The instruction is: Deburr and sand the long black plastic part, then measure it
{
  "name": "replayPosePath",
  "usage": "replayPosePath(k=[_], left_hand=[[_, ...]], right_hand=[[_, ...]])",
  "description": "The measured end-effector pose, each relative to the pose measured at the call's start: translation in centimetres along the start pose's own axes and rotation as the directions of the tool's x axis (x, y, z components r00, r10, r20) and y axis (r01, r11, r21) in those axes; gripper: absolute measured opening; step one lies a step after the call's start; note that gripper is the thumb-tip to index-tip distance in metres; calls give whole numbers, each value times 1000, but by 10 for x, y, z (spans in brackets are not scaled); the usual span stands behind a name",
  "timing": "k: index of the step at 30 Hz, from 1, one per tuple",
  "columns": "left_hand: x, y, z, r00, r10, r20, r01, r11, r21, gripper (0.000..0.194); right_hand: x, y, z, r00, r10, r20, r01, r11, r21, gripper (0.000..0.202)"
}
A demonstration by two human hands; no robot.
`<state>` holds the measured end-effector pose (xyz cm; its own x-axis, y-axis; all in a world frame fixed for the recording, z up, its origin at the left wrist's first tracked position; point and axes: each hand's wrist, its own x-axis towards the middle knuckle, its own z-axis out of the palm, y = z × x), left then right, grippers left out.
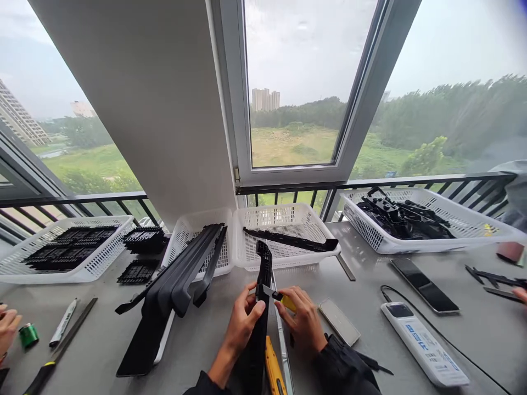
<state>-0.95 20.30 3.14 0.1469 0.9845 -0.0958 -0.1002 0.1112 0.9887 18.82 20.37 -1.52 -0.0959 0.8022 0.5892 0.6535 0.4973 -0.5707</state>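
Note:
A long black plastic part stands lengthwise in front of me, its ribbed end pointing at the middle basket. My left hand is closed around its left side, thumb near a small raised piece. My right hand grips a yellow-handled cutter, whose grey blade lies across the part close to my left thumb. A yellow-orange tool lies just right of the part's lower end.
White baskets with black parts line the back. Long dark trim pieces lean over one. A phone, a white power bank and its cable are at right. Other people's hands show at both edges.

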Motion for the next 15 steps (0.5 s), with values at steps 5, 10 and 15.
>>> replayPosePath(k=[5,10,15], left_hand=[[-7,11,3,996,14,-92,-2,992,126,53],[-10,14,3,989,48,-140,-13,972,235,37],[-10,16,1,982,65,-177,-16,964,265,38]], right_hand=[[3,-13,3,997,-66,32,67,998,-18,19],[-12,-33,-10,1000,-19,19,20,998,-55,26],[-58,-29,-85,964,203,-174,-226,967,-120,39]])
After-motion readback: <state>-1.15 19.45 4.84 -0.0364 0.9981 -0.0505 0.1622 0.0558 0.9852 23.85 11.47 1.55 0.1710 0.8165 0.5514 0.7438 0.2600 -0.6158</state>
